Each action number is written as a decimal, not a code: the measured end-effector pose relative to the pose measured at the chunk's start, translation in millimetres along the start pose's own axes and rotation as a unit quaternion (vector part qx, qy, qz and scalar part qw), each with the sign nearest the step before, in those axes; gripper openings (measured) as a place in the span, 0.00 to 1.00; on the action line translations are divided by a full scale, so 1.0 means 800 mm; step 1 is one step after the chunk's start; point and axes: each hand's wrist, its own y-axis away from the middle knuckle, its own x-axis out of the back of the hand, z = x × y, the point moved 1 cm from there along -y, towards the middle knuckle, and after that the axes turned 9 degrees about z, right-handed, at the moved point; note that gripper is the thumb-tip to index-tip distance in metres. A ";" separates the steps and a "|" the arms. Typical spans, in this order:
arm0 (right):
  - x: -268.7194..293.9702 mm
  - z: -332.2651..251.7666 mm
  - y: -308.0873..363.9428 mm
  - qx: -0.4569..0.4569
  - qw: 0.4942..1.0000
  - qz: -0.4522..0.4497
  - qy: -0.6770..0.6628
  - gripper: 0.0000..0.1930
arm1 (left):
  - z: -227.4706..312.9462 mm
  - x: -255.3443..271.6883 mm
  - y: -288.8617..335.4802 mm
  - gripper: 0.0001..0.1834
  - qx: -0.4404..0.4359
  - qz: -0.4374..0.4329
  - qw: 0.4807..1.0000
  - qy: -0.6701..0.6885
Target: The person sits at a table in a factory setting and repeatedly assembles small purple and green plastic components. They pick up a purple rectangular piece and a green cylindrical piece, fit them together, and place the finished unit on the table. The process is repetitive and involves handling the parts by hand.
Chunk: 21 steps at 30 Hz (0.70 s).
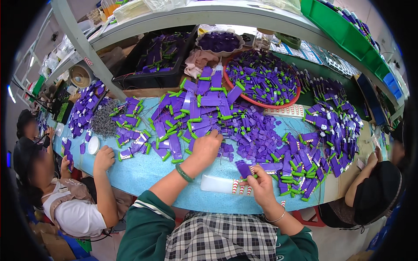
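My right hand (263,187) pinches a flat purple piece (244,168) between thumb and fingers, just above the blue tabletop. Below that piece lies a pale label strip (215,183), with a few red-and-white chevron labels near its right end. My left hand (205,148) reaches to the near edge of a heap of flat purple pieces with bright green ends (202,104). Its fingers are curled together; what they hold, if anything, is hidden. To the right of this hand are small loose purple parts (259,137).
A red-rimmed basket (298,92) and a black bin (126,82) hold more purple pieces. More purple-and-green pieces (300,165) are piled at right. A shelf (196,18) spans above the table. Co-workers sit at left (76,211) and right (376,191). A round white lid (93,145) lies at left.
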 end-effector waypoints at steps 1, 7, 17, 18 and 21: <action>-0.001 -0.003 0.000 0.017 1.000 0.002 0.004 0.13 | 0.000 -0.001 0.001 0.04 0.003 -0.012 1.000 -0.015; -0.006 -0.021 -0.002 0.087 0.995 0.038 0.030 0.19 | 0.011 0.062 0.028 0.09 0.101 0.072 0.942 0.312; -0.033 -0.036 0.002 0.252 0.937 0.007 0.241 0.20 | 0.040 0.056 0.099 0.12 0.311 0.008 0.627 0.714; -0.023 -0.043 -0.001 0.223 0.939 -0.025 0.259 0.20 | 0.039 0.054 0.102 0.12 0.287 -0.011 0.661 0.693; -0.003 -0.043 -0.003 0.166 0.928 -0.134 0.306 0.18 | 0.042 0.049 0.109 0.10 0.241 -0.082 0.728 0.636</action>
